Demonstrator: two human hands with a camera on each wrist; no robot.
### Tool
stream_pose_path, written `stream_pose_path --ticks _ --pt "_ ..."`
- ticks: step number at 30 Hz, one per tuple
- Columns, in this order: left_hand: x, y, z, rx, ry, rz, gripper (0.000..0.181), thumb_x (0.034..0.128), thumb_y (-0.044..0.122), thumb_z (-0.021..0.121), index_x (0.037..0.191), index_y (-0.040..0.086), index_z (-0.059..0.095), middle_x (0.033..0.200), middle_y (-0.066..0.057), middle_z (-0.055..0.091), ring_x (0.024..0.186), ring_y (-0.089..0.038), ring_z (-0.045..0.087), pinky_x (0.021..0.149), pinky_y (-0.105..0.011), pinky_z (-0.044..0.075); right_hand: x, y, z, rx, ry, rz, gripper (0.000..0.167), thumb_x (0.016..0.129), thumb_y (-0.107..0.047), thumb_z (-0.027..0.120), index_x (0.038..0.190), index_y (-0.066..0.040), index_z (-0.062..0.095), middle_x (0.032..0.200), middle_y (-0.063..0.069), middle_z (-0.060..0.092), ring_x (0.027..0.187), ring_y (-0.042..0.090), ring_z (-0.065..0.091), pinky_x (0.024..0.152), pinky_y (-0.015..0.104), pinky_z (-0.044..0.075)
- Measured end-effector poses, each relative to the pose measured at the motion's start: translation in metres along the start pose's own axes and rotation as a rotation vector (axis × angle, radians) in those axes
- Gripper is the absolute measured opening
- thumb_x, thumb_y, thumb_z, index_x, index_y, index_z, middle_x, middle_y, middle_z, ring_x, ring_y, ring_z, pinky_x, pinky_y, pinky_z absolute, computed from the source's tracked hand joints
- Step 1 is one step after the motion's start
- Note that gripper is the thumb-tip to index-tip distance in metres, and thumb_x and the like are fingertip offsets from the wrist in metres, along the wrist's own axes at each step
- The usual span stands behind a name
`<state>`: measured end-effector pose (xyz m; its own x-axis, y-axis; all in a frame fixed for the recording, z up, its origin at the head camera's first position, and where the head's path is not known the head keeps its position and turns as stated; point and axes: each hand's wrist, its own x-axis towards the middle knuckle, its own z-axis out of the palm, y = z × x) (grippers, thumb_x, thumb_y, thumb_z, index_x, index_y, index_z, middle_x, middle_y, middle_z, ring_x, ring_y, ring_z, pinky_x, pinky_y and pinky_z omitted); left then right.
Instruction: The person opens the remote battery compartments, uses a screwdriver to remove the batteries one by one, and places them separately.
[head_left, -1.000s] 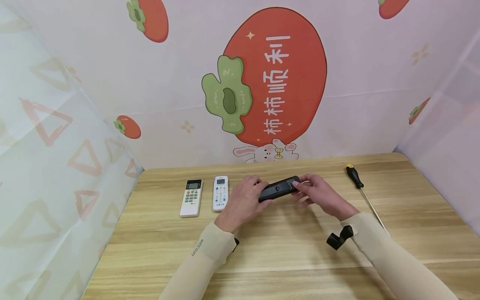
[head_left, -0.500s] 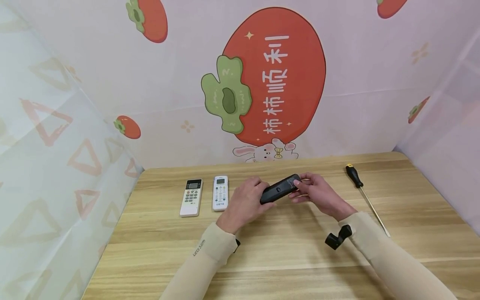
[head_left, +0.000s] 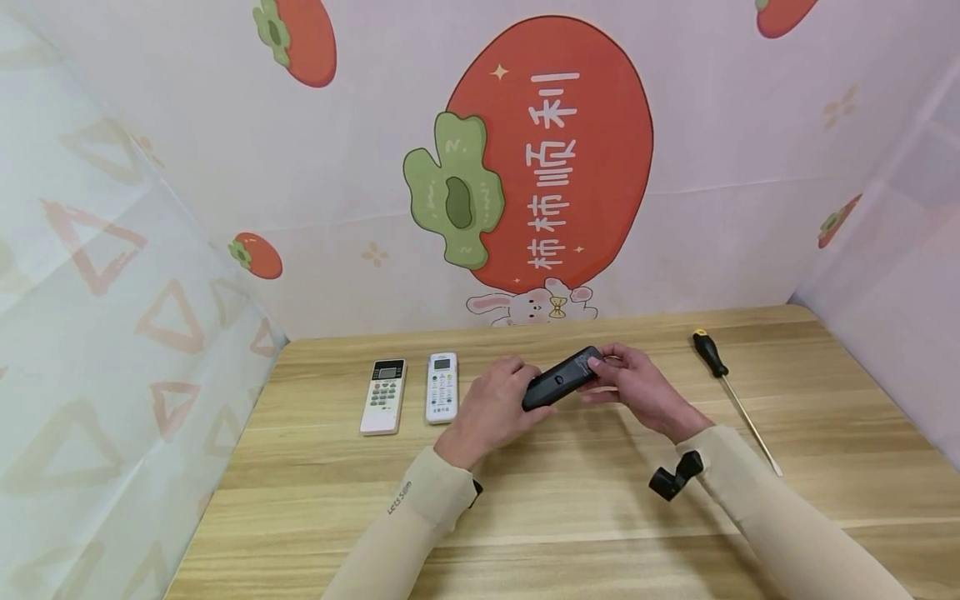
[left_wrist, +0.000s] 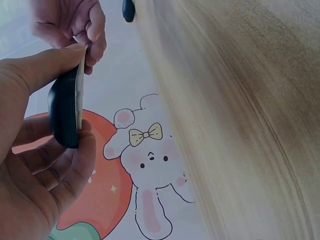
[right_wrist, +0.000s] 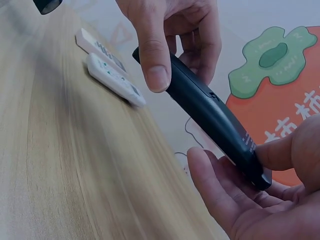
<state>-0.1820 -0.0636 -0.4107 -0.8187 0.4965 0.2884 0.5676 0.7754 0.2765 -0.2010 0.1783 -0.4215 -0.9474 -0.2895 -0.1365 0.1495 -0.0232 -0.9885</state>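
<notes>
A black-backed remote control (head_left: 558,379) is held above the table between both hands, its back with a small cover latch turned up. My left hand (head_left: 495,408) grips its near-left end, thumb on one side and fingers on the other. At the far-right end, my right hand (head_left: 637,387) pinches it, the thumb pressing on the printed label. In the left wrist view, a pale edge shows along the face of the remote control (left_wrist: 65,107). The right wrist view shows the remote control (right_wrist: 205,115) slanting between the two hands. Its button side is hidden.
Two white remote controls, one with a black top (head_left: 383,397) and one all white (head_left: 442,387), lie on the wooden table (head_left: 300,500) left of my hands. A screwdriver (head_left: 723,379) with a black and yellow handle lies to the right. Behind stands a printed cloth backdrop (head_left: 360,167).
The black remote control has tilted a little, its right end rising and its left end dropping slightly. Both hands keep their hold, and the other things lie where they were.
</notes>
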Motion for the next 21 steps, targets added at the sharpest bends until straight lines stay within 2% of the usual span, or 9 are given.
stream_pose_path --ticks 5,13,21 --pt "-0.0002 -0.0005 0.0020 -0.002 0.011 0.009 0.047 0.0834 0.045 0.083 0.114 0.011 0.071 0.106 -0.002 0.064 0.090 -0.016 0.058 0.076 -0.031 0.052 0.0006 0.0001 0.0013 0.021 0.009 -0.028 0.037 0.109 -0.009 0.046 0.134 0.016 0.037 0.118 0.025 0.060 0.094 0.024 0.072 0.091 0.046 0.055" --pt "-0.0007 0.0004 0.0038 -0.015 0.010 0.026 0.050 0.0832 0.046 0.083 0.115 0.010 0.070 0.105 -0.002 0.064 0.086 -0.014 0.058 0.074 -0.028 0.052 0.0027 0.0012 0.0007 0.051 0.024 -0.051 0.037 0.108 -0.009 0.046 0.136 0.015 0.038 0.115 0.020 0.063 0.092 0.023 0.072 0.094 0.052 0.052" --pt "-0.0026 0.0017 0.0042 -0.087 -0.019 0.034 0.051 0.0833 0.050 0.082 0.114 0.011 0.072 0.099 -0.002 0.066 0.079 -0.011 0.055 0.067 -0.025 0.047 0.0031 -0.0008 0.0006 -0.002 0.033 -0.045 0.039 0.110 -0.013 0.044 0.136 0.015 0.039 0.117 0.023 0.057 0.092 0.021 0.068 0.092 0.047 0.055"
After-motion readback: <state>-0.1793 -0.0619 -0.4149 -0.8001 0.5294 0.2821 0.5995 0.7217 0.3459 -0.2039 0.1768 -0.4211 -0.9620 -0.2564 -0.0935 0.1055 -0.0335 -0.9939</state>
